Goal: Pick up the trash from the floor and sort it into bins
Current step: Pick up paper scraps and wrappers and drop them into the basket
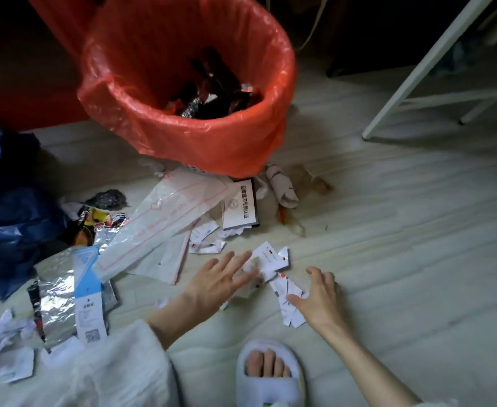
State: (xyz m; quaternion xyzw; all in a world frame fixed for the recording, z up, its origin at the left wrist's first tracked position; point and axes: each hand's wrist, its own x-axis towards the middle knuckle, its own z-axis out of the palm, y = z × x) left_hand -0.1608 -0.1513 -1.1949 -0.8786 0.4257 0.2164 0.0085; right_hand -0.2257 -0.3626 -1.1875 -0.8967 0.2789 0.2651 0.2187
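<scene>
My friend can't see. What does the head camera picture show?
Two bare hands, left hand and right hand, reach with spread fingers for torn white paper scraps on the pale floor. Behind stands a bin lined with an orange plastic bag.

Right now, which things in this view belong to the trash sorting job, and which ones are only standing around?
Belong to the job:
- torn paper scraps between the left hand and right hand
- red-lined bin
- white plastic mailer
- silver foil wrapper
- blue bag

Only standing around:
- white chair legs
- white slipper
</scene>
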